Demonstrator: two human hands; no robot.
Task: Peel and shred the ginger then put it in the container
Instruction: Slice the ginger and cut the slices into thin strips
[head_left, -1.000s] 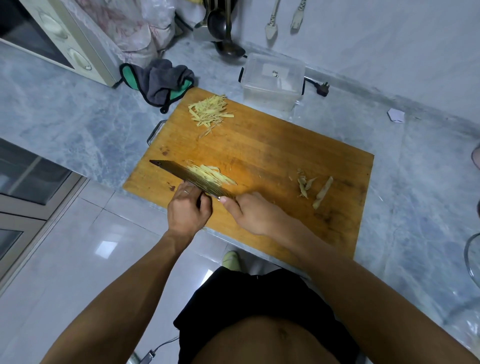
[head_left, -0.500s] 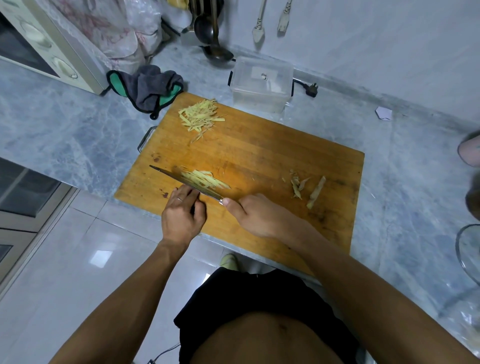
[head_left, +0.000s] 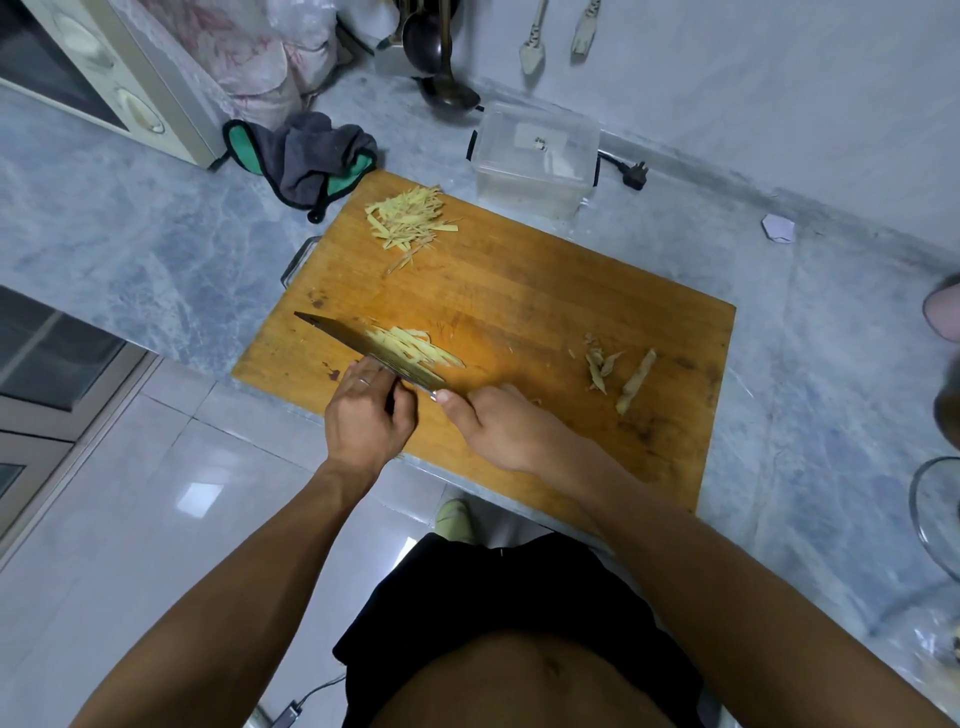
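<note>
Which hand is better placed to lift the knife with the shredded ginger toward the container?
The right hand, I judge: it grips the knife at the handle end, with shreds lying on the blade. The left hand only rests by the blade. The container stands beyond the board.

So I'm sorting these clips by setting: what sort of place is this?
Most likely a home kitchen: a grey marble-patterned countertop carries a wooden cutting board with shredded yellow ginger, a cream microwave oven stands at the back, and dark metal ladles hang by the wall.
</note>
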